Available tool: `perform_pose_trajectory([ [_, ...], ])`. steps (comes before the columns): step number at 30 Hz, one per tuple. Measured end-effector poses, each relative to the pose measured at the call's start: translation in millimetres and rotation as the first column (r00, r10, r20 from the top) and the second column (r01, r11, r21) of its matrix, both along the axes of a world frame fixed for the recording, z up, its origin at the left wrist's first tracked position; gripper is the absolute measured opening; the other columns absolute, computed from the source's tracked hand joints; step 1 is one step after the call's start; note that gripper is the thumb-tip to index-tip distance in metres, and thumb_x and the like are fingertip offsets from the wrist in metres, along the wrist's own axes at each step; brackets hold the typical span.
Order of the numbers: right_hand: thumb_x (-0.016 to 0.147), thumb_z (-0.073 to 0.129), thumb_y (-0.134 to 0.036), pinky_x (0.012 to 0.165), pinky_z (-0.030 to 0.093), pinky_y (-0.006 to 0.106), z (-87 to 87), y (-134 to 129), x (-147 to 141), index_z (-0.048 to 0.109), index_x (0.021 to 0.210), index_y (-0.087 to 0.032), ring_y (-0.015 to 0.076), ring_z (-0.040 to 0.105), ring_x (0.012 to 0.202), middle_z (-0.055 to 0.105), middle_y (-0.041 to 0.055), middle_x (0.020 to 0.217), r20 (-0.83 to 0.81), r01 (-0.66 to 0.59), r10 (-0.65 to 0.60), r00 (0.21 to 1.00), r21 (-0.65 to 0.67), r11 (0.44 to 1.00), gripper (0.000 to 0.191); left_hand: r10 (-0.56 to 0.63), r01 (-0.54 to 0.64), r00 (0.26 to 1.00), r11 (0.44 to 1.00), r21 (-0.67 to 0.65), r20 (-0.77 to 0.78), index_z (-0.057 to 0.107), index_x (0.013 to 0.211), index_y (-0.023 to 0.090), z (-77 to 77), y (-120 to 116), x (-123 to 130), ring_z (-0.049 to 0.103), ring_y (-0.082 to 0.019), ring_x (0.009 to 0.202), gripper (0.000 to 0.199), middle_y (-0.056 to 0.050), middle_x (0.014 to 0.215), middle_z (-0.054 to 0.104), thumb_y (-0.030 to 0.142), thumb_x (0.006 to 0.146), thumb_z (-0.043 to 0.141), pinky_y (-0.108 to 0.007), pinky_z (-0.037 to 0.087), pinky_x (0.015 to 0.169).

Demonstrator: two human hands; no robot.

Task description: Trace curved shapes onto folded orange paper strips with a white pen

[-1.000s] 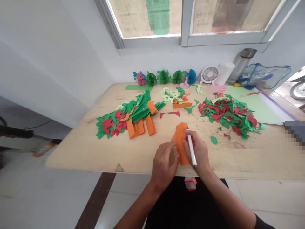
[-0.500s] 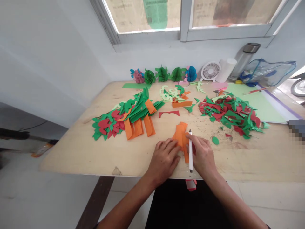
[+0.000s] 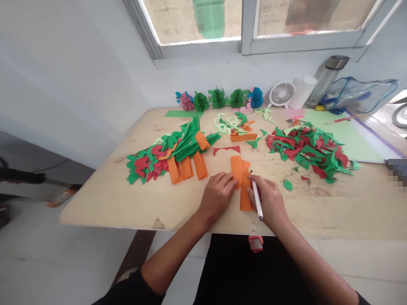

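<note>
Two overlapping orange paper strips lie at the front middle of the table. The fingers of my left hand [image 3: 219, 190] are closed on the lower left edge of the left orange paper strip [image 3: 236, 169]. My right hand [image 3: 269, 199] holds a white marker [image 3: 257, 197], slanting with its dark end toward me, and its fingertips meet the edge of the right orange strip [image 3: 245, 192]. A bit of red shows inside the right palm; what it is stays hidden. Just beyond the strips rests a red paper offcut [image 3: 227, 149].
Left of the hands are folded orange strips [image 3: 200, 165], green strips [image 3: 187, 146] and red and green cutouts [image 3: 141, 165]. A heap of red and green scraps [image 3: 311, 148] lies right. Behind stand paper honeycomb figures [image 3: 218, 98], a small fan [image 3: 282, 94] and a bottle [image 3: 329, 78].
The orange strips have shifted and spread side by side, the left one farther from me. My left hand has moved slightly away to its edge. The marker has tilted in my right hand.
</note>
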State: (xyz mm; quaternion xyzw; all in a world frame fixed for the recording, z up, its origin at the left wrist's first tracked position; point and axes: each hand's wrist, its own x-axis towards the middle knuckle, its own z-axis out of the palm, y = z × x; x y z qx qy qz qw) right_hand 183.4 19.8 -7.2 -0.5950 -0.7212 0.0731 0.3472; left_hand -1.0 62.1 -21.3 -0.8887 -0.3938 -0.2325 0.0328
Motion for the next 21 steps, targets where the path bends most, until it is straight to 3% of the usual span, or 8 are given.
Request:
perform_pose_trajectory([
  [6,0.094,0.048,-0.023,0.093,0.047,0.041,-0.6,2.8,-0.9,0.061,0.112,-0.022,0.022,0.068,0.087,0.074,0.0083,0.094,0.068,-0.021,0.018,0.998,0.051,0.998,0.022,-0.031,0.031,0.998,0.999,0.005,-0.049,0.068,0.094,0.018,6.0,15.7,4.6,0.063,-0.023,0.094,0.011,-0.006,0.103,0.071,0.017,0.094,0.057,-0.037,0.05,0.081],
  [11,0.093,0.05,-0.022,0.092,0.048,0.042,2.2,4.2,-0.8,0.06,0.113,-0.022,0.022,0.069,0.088,0.075,0.0076,0.095,0.063,-0.032,0.028,0.998,0.058,0.998,0.023,0.023,-0.023,1.0,1.0,0.001,-0.01,0.069,0.092,0.016,10.9,33.9,10.8,0.063,-0.026,0.093,0.012,-0.009,0.099,0.072,0.015,0.093,0.056,-0.039,0.05,0.077],
  [17,0.094,0.05,-0.023,0.093,0.05,0.043,1.9,0.4,1.1,0.059,0.116,-0.022,0.0221,0.07,0.091,0.075,0.0078,0.097,0.022,-0.101,0.1,0.995,0.065,0.993,0.023,0.027,-0.022,0.993,0.999,-0.047,0.112,0.067,0.105,0.016,16.3,-14.9,-0.7,0.063,-0.022,0.103,0.02,-0.008,0.107,0.072,0.02,0.097,0.049,-0.037,0.052,0.089],
  [21,0.094,0.051,-0.022,0.094,0.051,0.044,1.4,-8.0,2.5,0.06,0.115,-0.023,0.0209,0.071,0.09,0.076,0.006,0.097,0.03,-0.184,0.182,0.983,0.057,0.981,0.023,-0.051,0.088,0.97,0.985,-0.15,0.236,0.067,0.108,0.016,22.2,-48.3,-7.2,0.063,-0.022,0.107,0.023,-0.008,0.111,0.071,0.02,0.098,0.047,-0.04,0.05,0.094],
])
